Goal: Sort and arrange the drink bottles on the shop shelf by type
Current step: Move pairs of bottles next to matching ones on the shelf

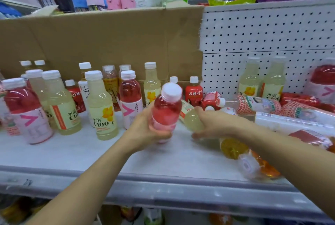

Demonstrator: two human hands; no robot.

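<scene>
**Head view: drink shelf, sort in progress**

Item 1. Left hand (145,126), centre of frame. Fingers curled round the lower half of a pink bottle (165,112). The bottle's white cap is up and tipped toward the camera. Its base is blurred, so contact with the shelf (90,154) cannot be told.

Item 2. Right hand (213,125), just right of centre. Fingers wrapped over a pale yellow bottle (192,117) lying on its side on the shelf.

Item 3. Left half of frame. Upright stock, types mixed: pink, pale yellow, amber and small red. A standing pink bottle (130,97) is just left of the held one, and a standing yellow bottle (101,105) is beside that.

Item 4. Right half of frame. Heap of lying bottles (257,105), red and clear, with an orange bottle (233,145) at lower right.

Item 5. Backing. Cardboard sheet (108,39) at upper left, pegboard (262,30) at upper right.

Step in hand, as judged: 2 bottles are being drawn from the heap, 1 per hand, for placing with their kind.

Next move, as judged: set the pink bottle upright beside the standing pink bottle. Then stand the pale yellow bottle up and carry it left to the yellow group without toppling neighbours.
</scene>
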